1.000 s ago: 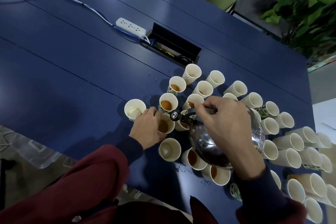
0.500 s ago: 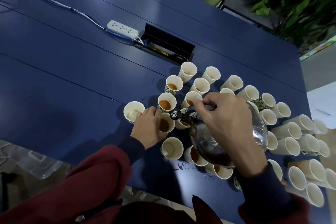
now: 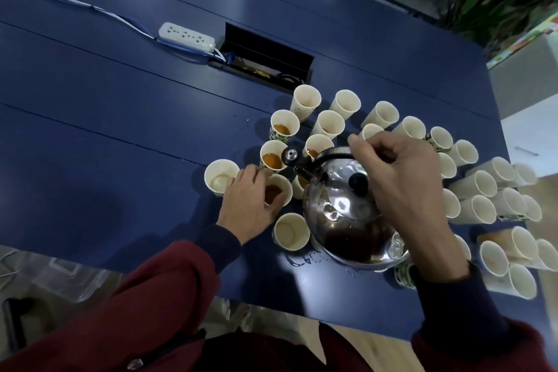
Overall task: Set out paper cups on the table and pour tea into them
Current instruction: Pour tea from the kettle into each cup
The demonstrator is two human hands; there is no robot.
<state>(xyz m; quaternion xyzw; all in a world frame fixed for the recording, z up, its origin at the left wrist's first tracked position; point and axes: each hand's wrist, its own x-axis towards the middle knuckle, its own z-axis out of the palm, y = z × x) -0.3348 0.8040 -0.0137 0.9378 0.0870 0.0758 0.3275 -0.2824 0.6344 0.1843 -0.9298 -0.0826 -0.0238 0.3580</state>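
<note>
The left hand curls its fingers round a white paper cup of brown tea on the dark blue worktop. The right hand clamps its fingers on the black handle of the shiny steel kettle, just beside that cup. Two farther cups hold amber tea, and the nearest cup stands empty.

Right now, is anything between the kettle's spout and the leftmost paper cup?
Yes. The left hand, gripping a white paper cup of brown tea, sits between the spout of the shiny steel kettle and the leftmost white paper cup.
</note>
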